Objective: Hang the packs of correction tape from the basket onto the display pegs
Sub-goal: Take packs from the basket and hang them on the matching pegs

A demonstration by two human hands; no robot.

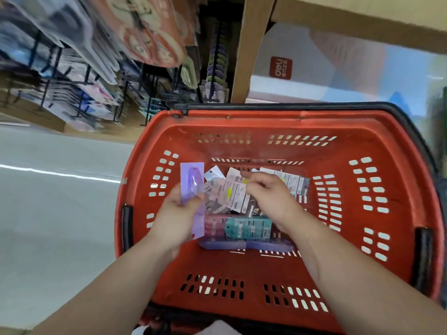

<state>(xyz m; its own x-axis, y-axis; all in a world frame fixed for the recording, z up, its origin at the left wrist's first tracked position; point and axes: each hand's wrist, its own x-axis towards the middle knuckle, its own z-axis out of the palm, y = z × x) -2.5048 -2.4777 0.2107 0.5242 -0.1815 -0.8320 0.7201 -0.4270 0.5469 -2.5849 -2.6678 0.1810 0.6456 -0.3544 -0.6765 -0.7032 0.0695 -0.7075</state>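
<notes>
Sorting packs over the basket

Above the left side of the red basket [266, 117], the left hand [180, 213] grips one purple pack [192, 187], its long axis pointing at the basket's far wall. The right hand [268, 194] curls over the pile of packs [242, 226] on the basket floor; whether it pinches one, I cannot tell. The display pegs [60, 76] stand beyond the basket's far left corner, nearer the left hand. One pack is lifted; at least seven overlap below.
</notes>
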